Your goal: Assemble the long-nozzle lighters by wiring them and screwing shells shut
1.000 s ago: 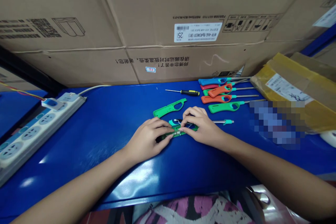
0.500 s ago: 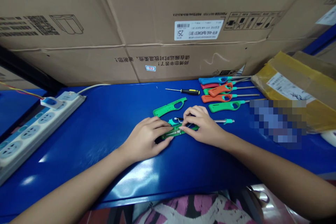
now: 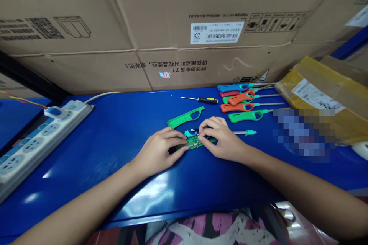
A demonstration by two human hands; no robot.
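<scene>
On the blue table, the open half of a green gas lighter's casing lies between my hands, with small inner parts showing. My left hand grips its left end between thumb and fingers. Fingertips pinched, my right hand is over the casing's right part; what they hold is hidden. Just behind are a teal plastic piece and a small black part with a white wire. A metal tube with a teal tip sticks out to the right. Farther back lies the other green casing half.
A black-and-yellow screwdriver lies behind. Several coloured lighters are piled at the back right, beside a yellow-taped package. A white power strip stands at left. A large cardboard box walls off the back.
My left thumb has shifted slightly up along the casing, closer to the index finger. My right fingertips have moved a little. The other things lie as before.
</scene>
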